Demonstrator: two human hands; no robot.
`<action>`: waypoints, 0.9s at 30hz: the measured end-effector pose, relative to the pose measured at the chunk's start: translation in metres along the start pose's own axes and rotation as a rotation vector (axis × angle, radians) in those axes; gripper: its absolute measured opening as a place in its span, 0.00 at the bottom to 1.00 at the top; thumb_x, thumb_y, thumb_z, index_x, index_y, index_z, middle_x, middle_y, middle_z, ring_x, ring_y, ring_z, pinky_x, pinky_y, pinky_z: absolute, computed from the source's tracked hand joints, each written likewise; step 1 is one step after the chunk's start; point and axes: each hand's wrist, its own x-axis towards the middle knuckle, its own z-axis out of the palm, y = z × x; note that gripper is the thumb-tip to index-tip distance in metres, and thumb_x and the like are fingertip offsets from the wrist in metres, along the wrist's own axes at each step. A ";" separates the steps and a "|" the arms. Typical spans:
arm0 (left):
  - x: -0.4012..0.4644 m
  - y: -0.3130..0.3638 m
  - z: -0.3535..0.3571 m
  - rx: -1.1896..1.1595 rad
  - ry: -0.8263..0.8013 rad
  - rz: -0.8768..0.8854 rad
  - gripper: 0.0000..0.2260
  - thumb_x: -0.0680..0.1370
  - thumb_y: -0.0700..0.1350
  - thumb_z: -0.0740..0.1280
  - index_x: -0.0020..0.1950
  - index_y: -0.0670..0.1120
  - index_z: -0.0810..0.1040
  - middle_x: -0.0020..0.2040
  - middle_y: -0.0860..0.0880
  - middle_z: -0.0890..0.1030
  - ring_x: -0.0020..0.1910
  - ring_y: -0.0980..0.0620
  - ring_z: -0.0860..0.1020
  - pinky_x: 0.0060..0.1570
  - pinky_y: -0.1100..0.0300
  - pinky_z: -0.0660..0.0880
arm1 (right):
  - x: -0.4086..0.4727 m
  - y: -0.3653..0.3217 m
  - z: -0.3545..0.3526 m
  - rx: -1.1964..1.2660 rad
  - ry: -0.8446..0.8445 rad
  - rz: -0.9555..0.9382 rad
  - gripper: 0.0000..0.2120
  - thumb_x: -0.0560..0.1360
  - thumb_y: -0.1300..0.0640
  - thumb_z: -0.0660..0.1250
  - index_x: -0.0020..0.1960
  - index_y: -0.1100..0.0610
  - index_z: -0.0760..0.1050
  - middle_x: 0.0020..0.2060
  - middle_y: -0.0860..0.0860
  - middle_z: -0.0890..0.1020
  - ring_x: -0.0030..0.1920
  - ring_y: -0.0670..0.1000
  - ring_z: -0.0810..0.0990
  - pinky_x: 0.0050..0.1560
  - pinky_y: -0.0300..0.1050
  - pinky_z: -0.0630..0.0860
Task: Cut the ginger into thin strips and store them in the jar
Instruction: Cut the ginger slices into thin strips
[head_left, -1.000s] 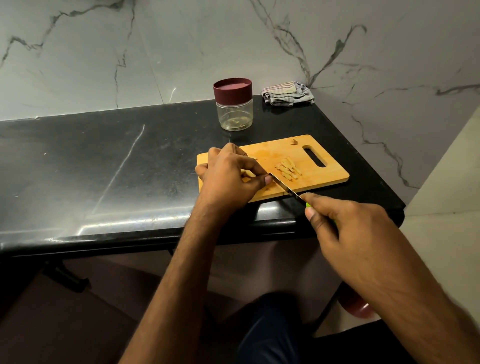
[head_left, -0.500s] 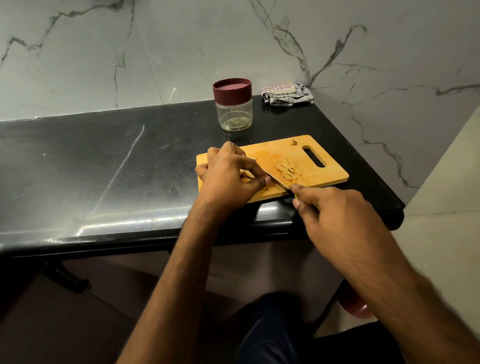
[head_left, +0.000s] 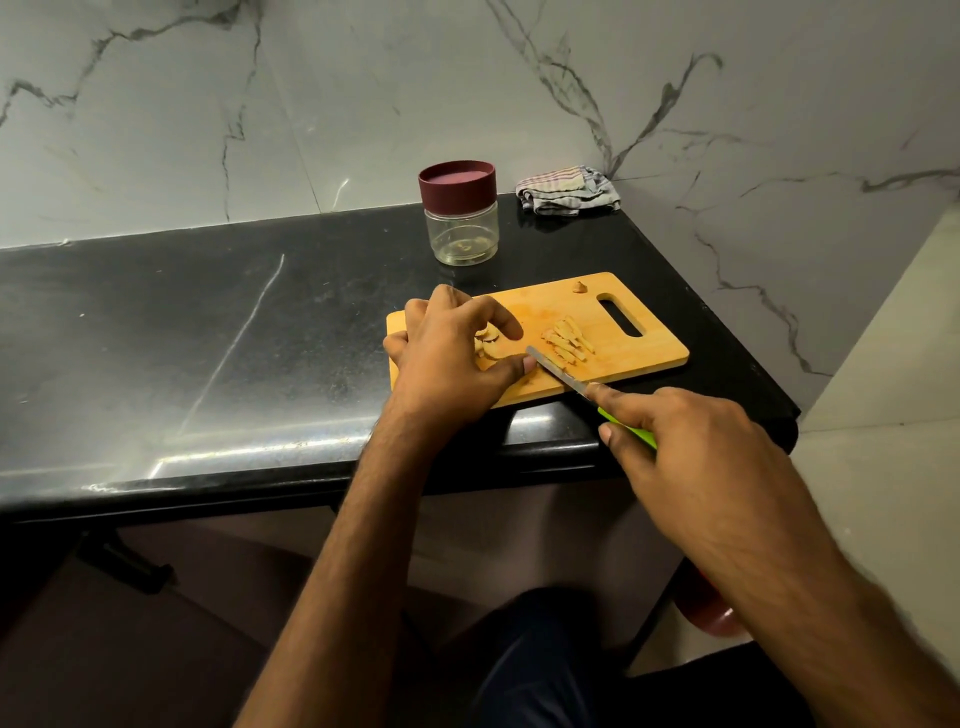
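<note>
Step in hand: slicing the ginger into strips on the cutting board (head_left: 644, 306); by my reading the cutting is partway along and nothing has gone into the jar.
Left hand: the left hand (head_left: 447, 353) lies over the near left part of the board, its fingers (head_left: 498, 317) and thumb curled around the ginger pieces (head_left: 491, 345) to pin them down.
Right hand: the right hand (head_left: 691, 447) grips the green handle of the knife (head_left: 558, 371), index finger stretched along the top of the blade.
Knife: the blade slants across the board, its tip just beside the left thumb and next to the held ginger (whether the edge touches the board I cannot tell).
Cut strips: a small heap of ginger strips (head_left: 567, 340) lies mid-board, just right of the blade; one scrap (head_left: 580, 286) sits apart near the far edge.
Jar: the jar (head_left: 461, 228) stands on the tabletop (head_left: 208, 332) beyond the board, its maroon lid (head_left: 457, 183) on, looking nearly empty.
Cloth: a folded cloth (head_left: 569, 190) rests in the far corner by the wall.
Next move calls for: setting the blade a thin strip's width into the held ginger and pressing down, with the thumb kept back from the edge; later the lid must come off before storing.
</note>
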 end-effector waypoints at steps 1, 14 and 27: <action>0.000 0.000 0.000 0.018 -0.008 0.026 0.10 0.73 0.57 0.75 0.50 0.63 0.77 0.58 0.57 0.67 0.65 0.54 0.60 0.67 0.46 0.55 | 0.001 -0.001 0.000 0.002 -0.001 0.002 0.20 0.80 0.45 0.57 0.71 0.35 0.62 0.42 0.40 0.67 0.45 0.41 0.68 0.38 0.38 0.66; 0.001 -0.002 0.002 0.078 -0.068 0.179 0.15 0.78 0.54 0.71 0.62 0.69 0.76 0.61 0.57 0.66 0.65 0.55 0.60 0.60 0.54 0.51 | 0.001 0.000 -0.001 0.068 0.014 -0.033 0.20 0.80 0.45 0.57 0.72 0.40 0.64 0.44 0.42 0.72 0.45 0.42 0.69 0.41 0.38 0.67; 0.005 -0.009 0.002 -0.077 0.001 0.009 0.08 0.73 0.55 0.76 0.38 0.65 0.80 0.49 0.59 0.76 0.58 0.50 0.74 0.62 0.38 0.69 | -0.001 -0.003 -0.005 0.168 0.039 -0.072 0.19 0.81 0.46 0.55 0.71 0.42 0.67 0.43 0.43 0.77 0.41 0.42 0.71 0.37 0.32 0.66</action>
